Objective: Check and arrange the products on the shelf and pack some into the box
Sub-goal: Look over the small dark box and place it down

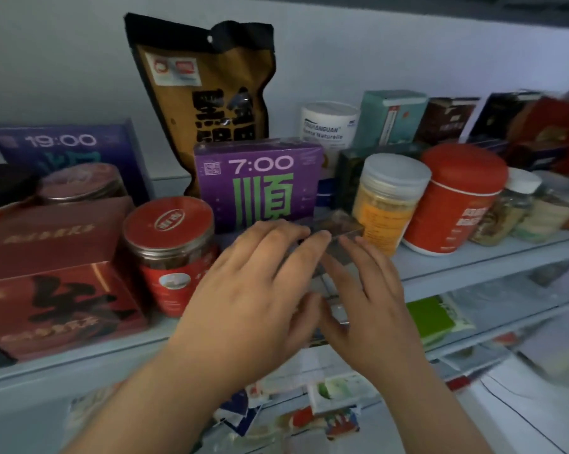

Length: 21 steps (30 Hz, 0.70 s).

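The purple box (258, 185) reads "7:00", the dark blue box (67, 152) "19:00", the white tub (329, 126) "Naturelle".
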Each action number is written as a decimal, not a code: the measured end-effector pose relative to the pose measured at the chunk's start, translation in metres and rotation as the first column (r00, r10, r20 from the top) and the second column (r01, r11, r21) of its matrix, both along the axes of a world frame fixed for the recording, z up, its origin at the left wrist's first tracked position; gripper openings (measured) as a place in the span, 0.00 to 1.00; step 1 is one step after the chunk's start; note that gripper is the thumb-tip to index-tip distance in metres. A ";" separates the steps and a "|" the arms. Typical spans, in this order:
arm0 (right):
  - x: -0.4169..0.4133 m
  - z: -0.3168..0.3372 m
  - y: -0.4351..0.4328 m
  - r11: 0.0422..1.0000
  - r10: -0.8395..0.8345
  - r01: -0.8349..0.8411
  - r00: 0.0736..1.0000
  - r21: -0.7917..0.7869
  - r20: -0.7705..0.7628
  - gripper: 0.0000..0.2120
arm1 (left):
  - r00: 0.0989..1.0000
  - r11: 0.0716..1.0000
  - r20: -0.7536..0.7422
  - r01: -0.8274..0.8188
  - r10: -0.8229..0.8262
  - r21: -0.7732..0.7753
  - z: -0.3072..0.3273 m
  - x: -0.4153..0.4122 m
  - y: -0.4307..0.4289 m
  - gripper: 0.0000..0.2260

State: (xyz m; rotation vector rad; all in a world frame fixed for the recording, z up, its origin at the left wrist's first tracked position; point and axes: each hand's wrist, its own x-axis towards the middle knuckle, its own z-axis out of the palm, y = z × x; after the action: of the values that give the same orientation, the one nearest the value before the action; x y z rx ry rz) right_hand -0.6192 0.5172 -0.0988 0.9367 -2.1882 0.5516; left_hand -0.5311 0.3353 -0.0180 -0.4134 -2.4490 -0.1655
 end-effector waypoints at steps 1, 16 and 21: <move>-0.002 -0.001 0.008 1.000 -0.010 0.010 1.000 0.003 0.010 0.25 | 0.999 1.000 0.021 -0.027 0.027 -0.003 -0.002 -0.010 0.003 0.24; -0.052 0.000 0.072 0.911 0.400 -0.343 0.870 -0.231 0.287 0.22 | 0.961 0.973 0.152 -0.232 0.232 -0.020 0.007 -0.061 0.054 0.14; -0.047 0.010 0.074 0.771 0.617 -0.359 0.624 -0.526 0.479 0.30 | 0.956 0.816 0.253 -0.261 0.146 0.515 0.007 -0.023 0.074 0.13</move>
State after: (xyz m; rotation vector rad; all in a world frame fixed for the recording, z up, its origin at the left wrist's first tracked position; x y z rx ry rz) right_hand -0.6661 0.5915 -0.0890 1.2736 -2.1973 1.7389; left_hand -0.5542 0.4098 -0.0106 0.1304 -2.4771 -0.8270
